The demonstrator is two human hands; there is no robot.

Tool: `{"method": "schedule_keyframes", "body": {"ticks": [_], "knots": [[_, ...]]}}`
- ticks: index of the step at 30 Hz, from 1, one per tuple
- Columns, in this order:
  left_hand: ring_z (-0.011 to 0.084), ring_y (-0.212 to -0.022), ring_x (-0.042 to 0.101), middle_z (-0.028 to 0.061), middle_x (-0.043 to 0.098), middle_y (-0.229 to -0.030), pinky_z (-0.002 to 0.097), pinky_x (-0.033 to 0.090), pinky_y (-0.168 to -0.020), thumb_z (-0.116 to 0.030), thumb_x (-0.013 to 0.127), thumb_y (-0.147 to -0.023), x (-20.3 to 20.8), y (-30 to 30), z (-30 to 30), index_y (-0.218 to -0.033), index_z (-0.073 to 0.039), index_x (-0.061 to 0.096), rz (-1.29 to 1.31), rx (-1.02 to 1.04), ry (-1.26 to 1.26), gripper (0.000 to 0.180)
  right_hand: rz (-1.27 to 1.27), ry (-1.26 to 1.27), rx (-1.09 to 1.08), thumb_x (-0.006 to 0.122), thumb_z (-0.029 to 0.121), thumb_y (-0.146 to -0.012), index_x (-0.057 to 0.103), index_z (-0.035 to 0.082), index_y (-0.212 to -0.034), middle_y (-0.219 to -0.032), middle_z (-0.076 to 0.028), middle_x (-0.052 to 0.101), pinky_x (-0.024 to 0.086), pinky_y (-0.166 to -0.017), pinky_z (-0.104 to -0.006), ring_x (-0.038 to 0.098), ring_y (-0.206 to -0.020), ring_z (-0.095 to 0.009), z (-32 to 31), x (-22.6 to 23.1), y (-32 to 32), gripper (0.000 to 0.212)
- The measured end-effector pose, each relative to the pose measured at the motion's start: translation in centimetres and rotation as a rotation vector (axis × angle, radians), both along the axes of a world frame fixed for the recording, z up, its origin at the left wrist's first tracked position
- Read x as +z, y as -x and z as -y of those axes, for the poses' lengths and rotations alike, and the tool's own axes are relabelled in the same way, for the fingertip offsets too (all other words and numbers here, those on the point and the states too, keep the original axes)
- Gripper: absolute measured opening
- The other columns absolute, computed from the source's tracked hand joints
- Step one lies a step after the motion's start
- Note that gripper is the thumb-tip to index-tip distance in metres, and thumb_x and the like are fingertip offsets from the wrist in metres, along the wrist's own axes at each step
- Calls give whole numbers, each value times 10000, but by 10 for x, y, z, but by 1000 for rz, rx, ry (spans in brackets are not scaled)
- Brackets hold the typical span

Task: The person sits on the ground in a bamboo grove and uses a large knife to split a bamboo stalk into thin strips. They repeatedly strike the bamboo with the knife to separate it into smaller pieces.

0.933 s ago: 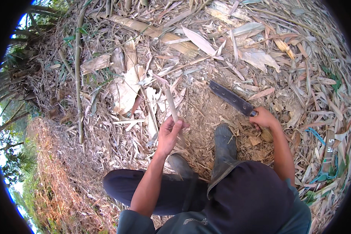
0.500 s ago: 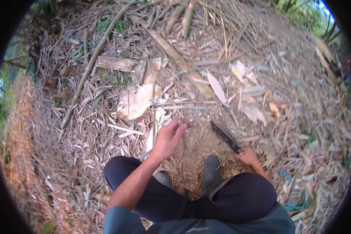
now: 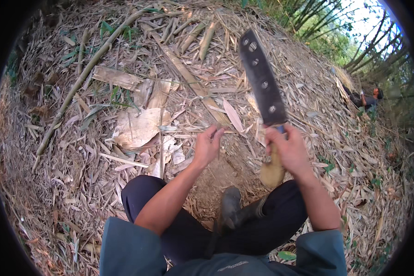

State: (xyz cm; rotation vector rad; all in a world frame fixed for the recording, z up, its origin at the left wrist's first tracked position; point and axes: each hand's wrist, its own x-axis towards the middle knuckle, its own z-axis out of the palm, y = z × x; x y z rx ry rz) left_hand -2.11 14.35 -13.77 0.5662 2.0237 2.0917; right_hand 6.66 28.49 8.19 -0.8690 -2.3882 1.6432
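Observation:
In my right hand (image 3: 293,151) is a broad-bladed machete (image 3: 262,83), raised before me with its blade tilted up and away. Several round pale spots run along the dark blade, and the wooden handle (image 3: 274,165) sticks out below my fist. To the left, above the dry leaf litter, hovers my left hand (image 3: 208,147). Its thumb and fingers are drawn together in a pinch; whatever they hold, if anything, is too small to name. Beyond that hand lie a pale dry sheath (image 3: 138,128) and a flat split bamboo strip (image 3: 184,69).
My boots (image 3: 231,202) stand on bare soil between my bent knees. A long bamboo pole (image 3: 85,78) slants across the left side. Short bamboo pieces (image 3: 208,40) lie at the far side. Another person (image 3: 367,98) is at the far right, near the bamboo stems.
My right hand has swung the machete up from low beside my right knee to in front of me. My left hand stays pinched, a little nearer my left side. The view has shifted.

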Motion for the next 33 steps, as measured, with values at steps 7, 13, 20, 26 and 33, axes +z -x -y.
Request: {"method": "schedule_keyframes", "body": {"ticks": [7,13,20,26,33], "knots": [[157,-597,468,105,611,-673,358,432,-592,-185,617,-990,7,-16,43,-1132,-58,715,110,-71,128,214,38,-91,199,674,222,-918,665,-17,-1019,-645,-63,629,459,-533,-341,615,-555,-154,64,-60,3,260],[96,-667,484,57,617,-714,320,435,-604,-148,602,-1004,5,-11,72,-1125,-22,705,159,-4,15,204,-10,-313,379,638,241,-948,594,3,-1168,-658,-157,622,463,-558,-411,642,-578,-327,83,-58,13,326],[87,-617,411,63,499,-612,303,384,-546,-145,644,-982,6,-8,60,-896,33,647,173,-35,104,198,75,-298,410,597,270,-978,573,13,-1152,-643,-159,589,432,-542,-422,597,-562,-326,78,-52,16,311],[98,-582,379,85,453,-579,320,357,-507,-122,653,-968,4,-7,49,-796,29,574,116,-37,74,242,108,-269,387,606,266,-976,583,16,-1181,-627,-131,579,428,-532,-393,569,-528,-271,70,-61,16,325],[113,-552,377,106,455,-569,326,363,-498,-116,651,-964,-1,-7,46,-805,27,589,115,-54,93,223,136,-301,392,601,245,-963,569,12,-1111,-617,-193,586,437,-542,-478,626,-586,-416,71,-55,18,278]]}}
